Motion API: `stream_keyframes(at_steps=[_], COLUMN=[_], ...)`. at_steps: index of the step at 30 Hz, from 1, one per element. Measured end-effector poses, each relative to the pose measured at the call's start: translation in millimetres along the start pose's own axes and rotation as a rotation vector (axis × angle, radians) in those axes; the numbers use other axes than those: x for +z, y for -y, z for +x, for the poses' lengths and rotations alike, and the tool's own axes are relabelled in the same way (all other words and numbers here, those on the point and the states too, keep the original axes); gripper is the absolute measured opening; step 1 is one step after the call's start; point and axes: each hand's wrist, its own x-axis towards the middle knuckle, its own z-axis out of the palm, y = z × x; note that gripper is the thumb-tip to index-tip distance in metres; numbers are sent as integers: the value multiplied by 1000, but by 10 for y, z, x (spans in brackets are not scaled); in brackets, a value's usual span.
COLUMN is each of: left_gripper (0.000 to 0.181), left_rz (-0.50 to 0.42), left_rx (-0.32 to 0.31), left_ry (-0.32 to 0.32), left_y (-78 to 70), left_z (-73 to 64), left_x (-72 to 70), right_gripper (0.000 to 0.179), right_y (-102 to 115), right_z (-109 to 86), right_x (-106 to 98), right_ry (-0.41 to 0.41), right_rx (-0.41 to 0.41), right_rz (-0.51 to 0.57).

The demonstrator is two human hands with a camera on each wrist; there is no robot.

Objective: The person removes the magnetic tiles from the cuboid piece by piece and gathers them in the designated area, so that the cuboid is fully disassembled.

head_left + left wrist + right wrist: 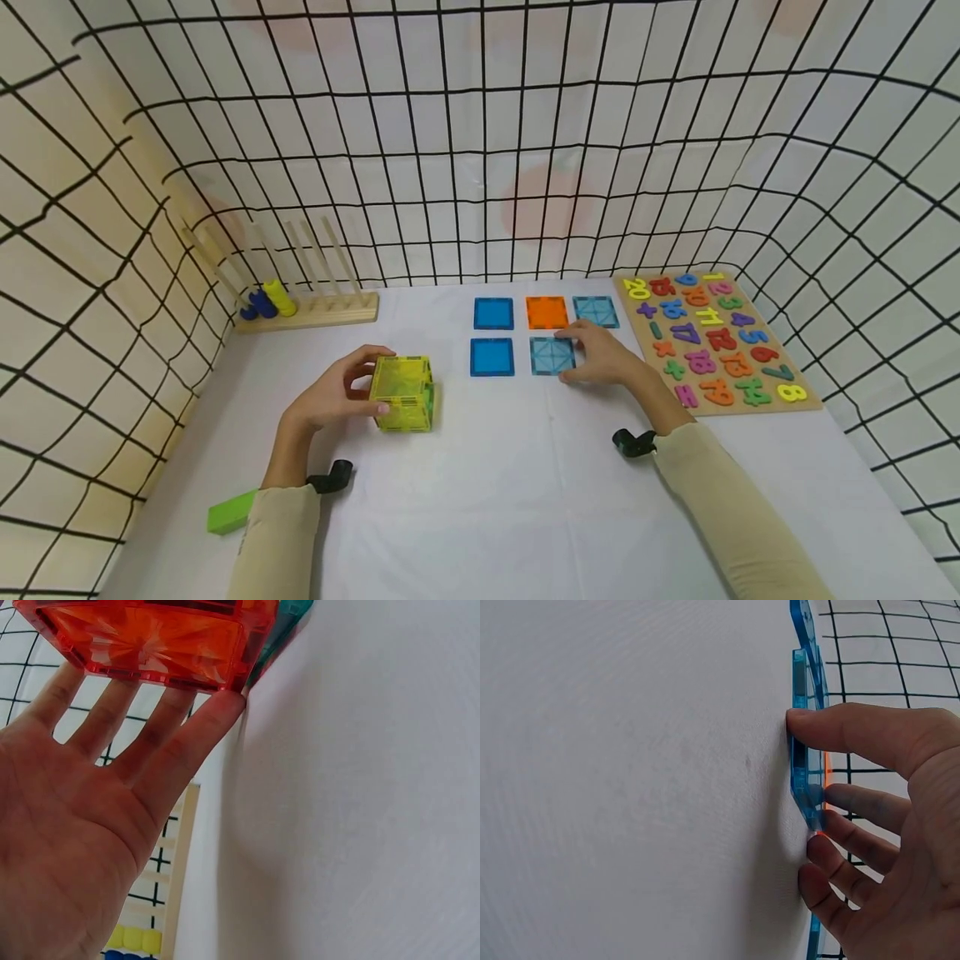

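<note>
My left hand grips a box of see-through magnetic tiles on the white table, thumb at the near side and fingers at the far side. The box looks yellow from above; the left wrist view shows a red side and a bit of teal. My right hand pinches a light blue magnetic tile, its thumb on the near edge in the right wrist view. Around that tile lie two blue tiles, an orange tile and another light blue tile.
A wooden number puzzle board lies at the right. Toward the back left stands a wooden peg rack with yellow and blue pieces. A green block is beside my left sleeve. Black wire mesh encloses the table's back and sides.
</note>
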Motion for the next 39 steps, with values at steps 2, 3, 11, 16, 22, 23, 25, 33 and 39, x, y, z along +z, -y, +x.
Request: stream_keyframes(at_steps=[2,3,11,16,22,23,25,33,39], left_gripper=[79,79,83,83,77,77,78,86,86], left_rz=[0,-1,-12,-36,-57,-59,-65,-59,-48], left_rx=[3,3,10,19,25,25,24,19,16], left_ry=[-2,-2,13,10,14,15,17,11,10], left_y=[1,-2,-10,-2,12,18,23,-5,-46], left_z=[13,19,42,14,48,60,81,159,189], left_x=[9,16,55,28,62,77,109,226,270], right_gripper=[76,76,75,75,70,70,70,67,70], right_y=[3,5,32,98,278,322,416,818,1032], right_z=[2,4,-19,-107,-225,-237,-257,-314,-316], right_x=[5,7,17,51,110,121,138,209,299], right_ry=[0,0,-14,-73,-133,-137,-139,-121,-97], right_rx=[4,6,-9,-55,-154,-167,-190,-249,-279], right_rz=[3,1,9,55,173,197,235,286,277])
